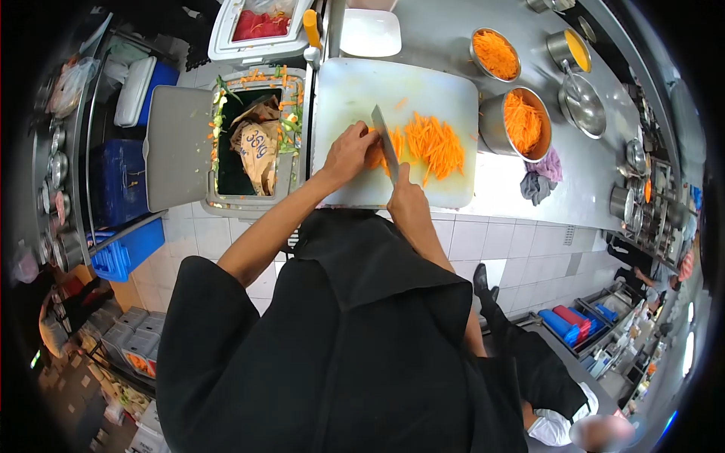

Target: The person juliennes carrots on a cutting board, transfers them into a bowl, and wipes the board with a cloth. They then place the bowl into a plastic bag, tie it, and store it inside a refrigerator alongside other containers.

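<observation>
My right hand (408, 198) is wrapped round the handle of a kitchen knife (387, 143), whose broad blade stands over the white cutting board (340, 90). On the left side of the blade, my left hand (352, 155) has its fingers curled down onto carrot pieces (374, 157), partly hidden by the fingers and the knife. Right of the blade lies a loose heap of carrot strips (434, 147). A small carrot scrap (401, 103) rests farther up the board.
Left of the board stands an open bin (219, 181) with brown paper and peelings. Shredded carrot fills a metal pot (491, 124) and a bowl (475, 57). Cloths (536, 189) lie by the pot. A white tray (370, 34) sits behind the board. Another person (540, 377) is behind me.
</observation>
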A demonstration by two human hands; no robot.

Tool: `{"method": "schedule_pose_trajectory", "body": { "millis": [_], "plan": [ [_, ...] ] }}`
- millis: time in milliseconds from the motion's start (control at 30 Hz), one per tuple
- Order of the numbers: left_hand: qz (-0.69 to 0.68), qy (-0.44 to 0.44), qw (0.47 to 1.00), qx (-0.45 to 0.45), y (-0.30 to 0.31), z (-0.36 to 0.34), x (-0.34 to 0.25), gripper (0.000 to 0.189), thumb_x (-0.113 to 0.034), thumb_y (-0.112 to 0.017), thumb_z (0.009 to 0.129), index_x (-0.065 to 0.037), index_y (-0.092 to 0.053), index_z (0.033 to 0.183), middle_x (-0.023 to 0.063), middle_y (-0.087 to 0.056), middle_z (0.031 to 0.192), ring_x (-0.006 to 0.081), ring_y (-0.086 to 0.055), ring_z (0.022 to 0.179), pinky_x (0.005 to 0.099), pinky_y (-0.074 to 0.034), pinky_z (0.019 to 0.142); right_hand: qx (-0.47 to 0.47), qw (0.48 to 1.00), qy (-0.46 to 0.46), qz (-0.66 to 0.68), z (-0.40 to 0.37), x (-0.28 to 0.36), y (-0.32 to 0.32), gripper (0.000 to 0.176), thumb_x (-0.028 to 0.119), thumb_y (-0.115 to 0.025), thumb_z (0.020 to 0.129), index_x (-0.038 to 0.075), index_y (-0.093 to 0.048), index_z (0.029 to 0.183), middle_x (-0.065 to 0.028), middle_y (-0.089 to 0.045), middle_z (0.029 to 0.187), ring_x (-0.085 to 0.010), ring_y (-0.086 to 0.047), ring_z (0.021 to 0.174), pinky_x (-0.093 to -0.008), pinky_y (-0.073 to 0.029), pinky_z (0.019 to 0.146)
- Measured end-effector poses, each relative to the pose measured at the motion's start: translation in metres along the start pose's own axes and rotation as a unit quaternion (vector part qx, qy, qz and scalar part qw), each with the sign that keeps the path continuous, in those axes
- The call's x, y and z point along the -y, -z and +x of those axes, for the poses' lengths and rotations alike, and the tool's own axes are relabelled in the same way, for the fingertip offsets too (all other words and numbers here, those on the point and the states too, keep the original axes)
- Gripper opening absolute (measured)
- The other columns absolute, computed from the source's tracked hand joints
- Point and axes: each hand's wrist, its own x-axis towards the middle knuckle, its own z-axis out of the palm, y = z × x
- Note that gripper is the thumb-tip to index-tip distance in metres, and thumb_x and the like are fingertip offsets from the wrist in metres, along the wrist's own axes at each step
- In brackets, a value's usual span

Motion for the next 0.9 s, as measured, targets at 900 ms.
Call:
{"method": "schedule_pose_trajectory", "body": {
  "millis": [900],
  "plan": [
    [0.021,-0.045,0.997,-0.059,-0.001,-0.009,0.003,0.025,-0.004,-0.059,0.080,-0.006,-0.060,0.105,0.0104,-0.056,0.092,0.0305,-0.055,0.088,0.0406,-0.049,0.076,0.004,1.000,0.022,0.007,0.008,0.016,0.004,0.038,-0.005,-0.051,0.079,-0.003,-0.033,0.113,-0.0330,-0.059,0.069,-0.0532,-0.059,0.069,-0.0596,-0.046,0.061]
  ]
}}
